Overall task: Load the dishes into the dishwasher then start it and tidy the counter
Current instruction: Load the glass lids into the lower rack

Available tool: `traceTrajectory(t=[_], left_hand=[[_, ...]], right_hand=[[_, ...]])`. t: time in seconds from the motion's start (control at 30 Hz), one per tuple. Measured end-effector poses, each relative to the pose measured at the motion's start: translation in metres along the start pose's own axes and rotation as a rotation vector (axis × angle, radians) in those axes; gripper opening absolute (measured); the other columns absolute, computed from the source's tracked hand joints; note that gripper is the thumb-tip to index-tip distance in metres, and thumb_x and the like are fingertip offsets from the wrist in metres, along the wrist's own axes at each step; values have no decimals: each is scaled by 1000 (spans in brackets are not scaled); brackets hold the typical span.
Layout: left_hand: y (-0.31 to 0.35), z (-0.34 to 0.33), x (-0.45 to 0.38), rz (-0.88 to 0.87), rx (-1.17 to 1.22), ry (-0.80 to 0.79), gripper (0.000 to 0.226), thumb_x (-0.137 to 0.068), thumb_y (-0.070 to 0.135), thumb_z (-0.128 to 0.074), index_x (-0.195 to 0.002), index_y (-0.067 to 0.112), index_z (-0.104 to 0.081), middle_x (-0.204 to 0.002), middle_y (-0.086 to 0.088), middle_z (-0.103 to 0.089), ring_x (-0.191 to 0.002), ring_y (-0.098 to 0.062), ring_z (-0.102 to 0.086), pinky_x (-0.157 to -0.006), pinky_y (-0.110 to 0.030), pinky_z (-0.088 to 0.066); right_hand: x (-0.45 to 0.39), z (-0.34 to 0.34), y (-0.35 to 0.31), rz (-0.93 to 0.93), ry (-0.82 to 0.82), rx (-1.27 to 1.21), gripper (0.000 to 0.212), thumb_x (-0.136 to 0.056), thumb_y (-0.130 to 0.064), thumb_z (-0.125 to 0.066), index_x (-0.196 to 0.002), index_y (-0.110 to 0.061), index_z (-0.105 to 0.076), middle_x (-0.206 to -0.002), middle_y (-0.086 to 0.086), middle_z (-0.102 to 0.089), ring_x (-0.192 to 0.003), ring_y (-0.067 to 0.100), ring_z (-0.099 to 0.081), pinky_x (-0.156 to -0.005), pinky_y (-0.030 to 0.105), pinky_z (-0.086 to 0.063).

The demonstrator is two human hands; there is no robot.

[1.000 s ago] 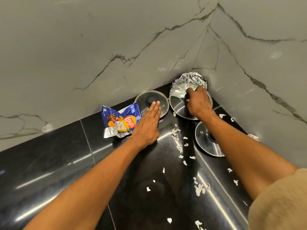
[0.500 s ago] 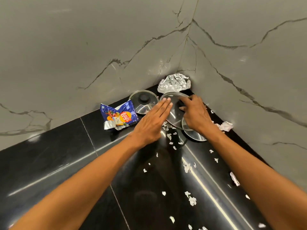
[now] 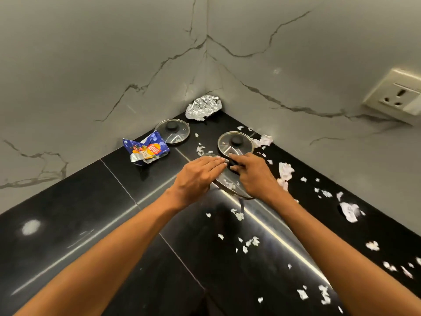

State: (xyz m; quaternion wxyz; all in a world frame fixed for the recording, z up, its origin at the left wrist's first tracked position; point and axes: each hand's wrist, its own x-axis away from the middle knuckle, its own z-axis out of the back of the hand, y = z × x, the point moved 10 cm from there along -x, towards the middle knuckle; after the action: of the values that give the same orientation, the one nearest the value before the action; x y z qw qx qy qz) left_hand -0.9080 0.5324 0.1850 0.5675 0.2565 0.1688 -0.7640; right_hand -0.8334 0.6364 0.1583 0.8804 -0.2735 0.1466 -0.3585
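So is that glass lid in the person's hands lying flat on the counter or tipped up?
Tipped up. The glass lid slants off the counter; the right hand grips its knob and the left hand rests flat against it.

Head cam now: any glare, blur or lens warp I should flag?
Head view: bright streaks of glare run across the black counter, plus a round hotspot at the left; wide-angle warp bends the counter edges and splays the forearms; the paper scraps at the right look smeared; the held glass lid is hard to outline between left hand and right hand.
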Motion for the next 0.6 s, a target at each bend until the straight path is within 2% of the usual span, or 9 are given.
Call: traceTrajectory(t=[0.1, 0.2, 0.27, 0.4, 0.5, 0.6], left_hand=[[39, 11, 5, -53, 3, 25, 34, -94, 0, -44, -109, 1, -74, -114, -13, -73, -108, -26, -69, -98, -37, -52], [71, 16, 14, -83, 48, 42, 29, -91, -3, -52, -110, 3, -74, -116, -11, -72, -110, -24, -68, -102, -34, -49], [88, 21, 23, -92, 86, 56, 28, -88, -6, -60, -111, 3, -74, -117, -10, -72, -111, -24, -68, -103, -34, -49], [115, 28, 33, -104, 130, 53, 29, -88, -5, -62, -114, 4, -73, -120, -10, -71, -113, -24, -67, -97, -41, -53], [130, 31, 31, -95, 195, 85, 31, -87, -6, -59, -113, 3, -73, -118, -10, -72, -111, -25, -68, -94, -41, -55], [146, 26, 26, -140, 251, 103, 32, -88, -6, -54, -113, 3, -73, -118, -11, -72, -110, -27, -68, -93, -41, -55]], right_hand=[[53, 9, 2, -36, 78, -36, 33, -98, -13, -61, -131, -12, -63, -116, 10, -63, -107, 25, -60, -96, 43, -50], [116, 15, 2, -57, 242, -12, 44, -104, -31, -49, -144, -12, -53, -139, 8, -55, -128, 23, -51, -108, 34, -43], [156, 13, -3, -50, 275, -11, 54, -104, -45, -38, -150, -17, -47, -154, 7, -43, -141, 20, -41, -114, 30, -35], [213, 16, -16, 36, 326, 47, 67, -103, -60, -30, -154, -18, -41, -163, 7, -29, -147, 18, -33, -117, 30, -28], [241, 12, -18, 23, 343, 119, 65, -101, -51, -47, -155, -15, -38, -165, 8, -26, -149, 21, -31, -120, 35, -29], [261, 12, -8, -69, 409, 172, 66, -95, -16, -64, -155, -12, -37, -164, 8, -28, -150, 21, -30, -120, 41, -34]])
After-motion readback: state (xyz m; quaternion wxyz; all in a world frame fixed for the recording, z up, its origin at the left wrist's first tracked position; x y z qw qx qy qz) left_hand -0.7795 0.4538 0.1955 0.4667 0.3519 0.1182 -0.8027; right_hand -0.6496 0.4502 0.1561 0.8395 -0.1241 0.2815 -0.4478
